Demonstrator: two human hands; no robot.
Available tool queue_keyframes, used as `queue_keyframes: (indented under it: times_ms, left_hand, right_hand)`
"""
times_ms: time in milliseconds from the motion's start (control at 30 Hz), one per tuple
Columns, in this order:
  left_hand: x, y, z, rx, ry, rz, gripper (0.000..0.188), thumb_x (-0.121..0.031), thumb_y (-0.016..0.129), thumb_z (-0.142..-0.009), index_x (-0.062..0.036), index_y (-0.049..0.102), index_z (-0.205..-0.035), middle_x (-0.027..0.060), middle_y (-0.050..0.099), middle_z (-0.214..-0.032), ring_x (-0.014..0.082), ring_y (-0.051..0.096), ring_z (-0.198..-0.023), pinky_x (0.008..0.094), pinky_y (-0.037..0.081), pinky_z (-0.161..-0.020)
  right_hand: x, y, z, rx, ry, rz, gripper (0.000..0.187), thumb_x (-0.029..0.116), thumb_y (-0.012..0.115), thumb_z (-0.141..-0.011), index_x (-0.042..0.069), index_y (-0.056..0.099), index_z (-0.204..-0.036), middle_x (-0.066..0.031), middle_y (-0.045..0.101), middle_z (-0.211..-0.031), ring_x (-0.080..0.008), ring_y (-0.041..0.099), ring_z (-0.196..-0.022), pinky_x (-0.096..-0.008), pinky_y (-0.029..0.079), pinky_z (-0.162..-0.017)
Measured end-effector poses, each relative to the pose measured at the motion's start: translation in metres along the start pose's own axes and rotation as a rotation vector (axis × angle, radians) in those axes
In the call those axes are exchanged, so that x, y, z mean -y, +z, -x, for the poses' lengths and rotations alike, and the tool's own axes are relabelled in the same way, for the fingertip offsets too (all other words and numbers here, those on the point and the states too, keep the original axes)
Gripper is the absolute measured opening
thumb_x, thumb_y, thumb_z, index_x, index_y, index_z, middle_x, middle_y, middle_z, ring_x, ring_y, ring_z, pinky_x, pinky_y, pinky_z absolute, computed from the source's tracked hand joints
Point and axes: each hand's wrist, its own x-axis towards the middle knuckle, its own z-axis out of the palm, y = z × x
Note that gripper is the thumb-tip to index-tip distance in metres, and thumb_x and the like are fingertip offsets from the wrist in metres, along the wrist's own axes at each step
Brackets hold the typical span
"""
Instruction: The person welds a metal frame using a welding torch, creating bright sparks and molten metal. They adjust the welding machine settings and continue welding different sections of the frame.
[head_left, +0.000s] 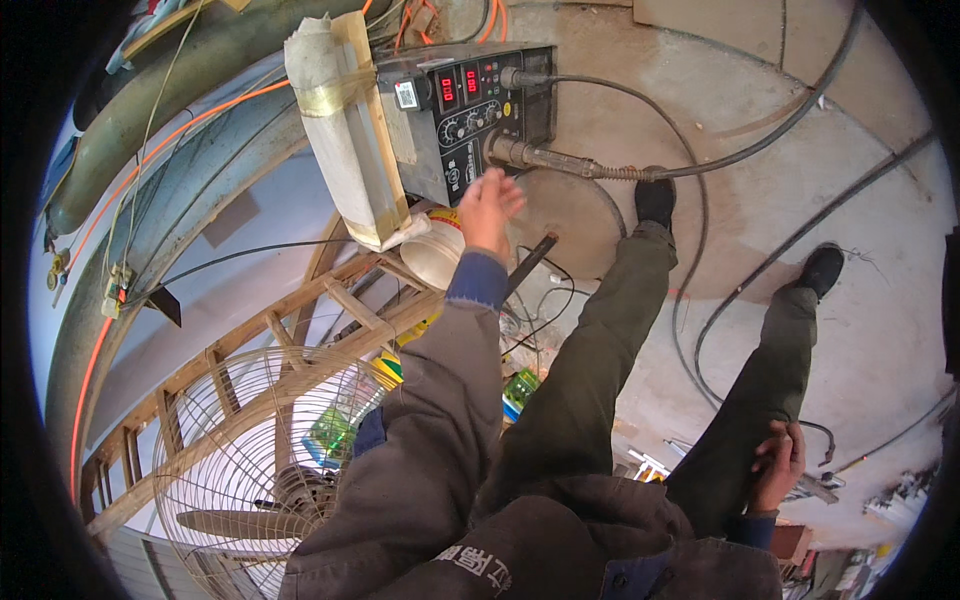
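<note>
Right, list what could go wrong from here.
Black cables run between the shoes, so a foot could catch.
The bare left hand appears near the welding machine, its displays lit; a faulty connection might give a shock.
The left sleeve looks close to the caged fan and could snag if it runs.

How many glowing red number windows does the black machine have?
2: one glowing red rectangular display at left on the black boxy metal machine, and a matching red display to its right.
</note>
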Motion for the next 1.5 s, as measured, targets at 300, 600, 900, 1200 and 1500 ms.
queue_keyframes:
  times_ms: [300,600,900,1200,1500]
  left_hand:
    - [-0.007,0.009,-0.052,-0.087,-0.056,0.240,0.052,-0.042,0.056,-0.109,0.0035,0.052,-0.133,0.0171,0.060,-0.122,0.0321,0.066,-0.106,0.0467,0.061,-0.093]
    - [-0.022,0.009,-0.084,-0.107,-0.059,0.273,0.059,-0.046,0.053,-0.109,0.0043,0.048,-0.139,0.0183,0.057,-0.125,0.0352,0.064,-0.111,0.0479,0.059,-0.098]
    - [-0.021,0.009,-0.089,-0.126,-0.074,0.277,0.064,-0.049,0.043,-0.112,0.0062,0.048,-0.143,0.0224,0.056,-0.136,0.0370,0.063,-0.118,0.0498,0.057,-0.102]
    - [-0.019,0.006,-0.091,-0.147,-0.083,0.344,0.061,-0.046,0.041,-0.113,0.0060,0.048,-0.144,0.0235,0.057,-0.137,0.0377,0.063,-0.117,0.0499,0.057,-0.101]
    - [-0.018,0.005,-0.093,-0.141,-0.059,0.313,0.065,-0.045,0.044,-0.111,0.0095,0.046,-0.147,0.0240,0.056,-0.141,0.0309,0.066,-0.110,0.0411,0.061,-0.093]
  right_hand:
    - [0.004,-0.008,-0.002,-0.008,-0.011,0.063,0.042,0.027,0.054,-0.109,-0.004,0.057,-0.137,-0.0115,0.071,-0.118,-0.0079,0.061,-0.071,-0.0206,0.043,-0.045]
    - [0.001,0.001,-0.005,-0.041,-0.002,0.007,0.043,0.026,0.053,-0.110,-0.003,0.055,-0.141,-0.0119,0.071,-0.119,-0.0088,0.061,-0.072,-0.0207,0.044,-0.045]
    - [0.009,0.008,-0.010,-0.019,-0.006,0.020,0.043,0.024,0.052,-0.111,-0.004,0.053,-0.144,-0.0120,0.071,-0.120,-0.0090,0.061,-0.071,-0.0202,0.043,-0.045]
    - [0.016,0.015,-0.015,-0.014,-0.001,0.044,0.043,0.024,0.054,-0.109,-0.004,0.054,-0.142,-0.0132,0.071,-0.120,-0.0091,0.061,-0.071,-0.0200,0.043,-0.045]
    - [0.021,0.019,-0.017,-0.024,0.018,0.071,0.043,0.025,0.055,-0.109,-0.003,0.054,-0.142,-0.0130,0.071,-0.120,-0.0094,0.062,-0.071,-0.0204,0.043,-0.044]
